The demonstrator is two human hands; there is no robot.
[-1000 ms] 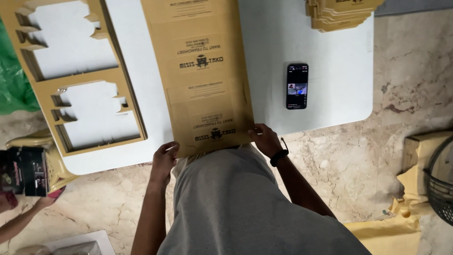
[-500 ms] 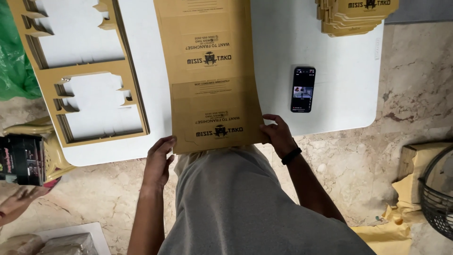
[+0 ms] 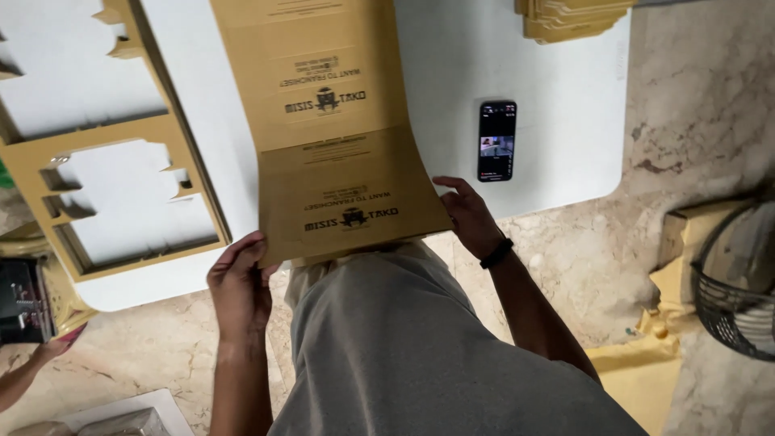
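A long brown printed cardboard sheet [image 3: 331, 145] lies on the white table [image 3: 565, 105] and hangs over its near edge, its lower panel lifted toward me. My left hand [image 3: 239, 287] grips the sheet's near left corner. My right hand [image 3: 468, 214], with a black band on the wrist, holds the near right edge. My grey shirt fills the bottom middle of the view.
A die-cut cardboard frame [image 3: 105, 169] with cut-out openings lies on the table's left side. A black phone [image 3: 496, 140] with a lit screen rests right of the sheet. A stack of folded cardboard [image 3: 573, 16] sits at the far right. Another person's hand [image 3: 48, 351] shows at lower left; a wire fan [image 3: 739, 282] stands right.
The sheet's near end has come up off the table edge and closer to me. Both hands have shifted with it along its lower corners.
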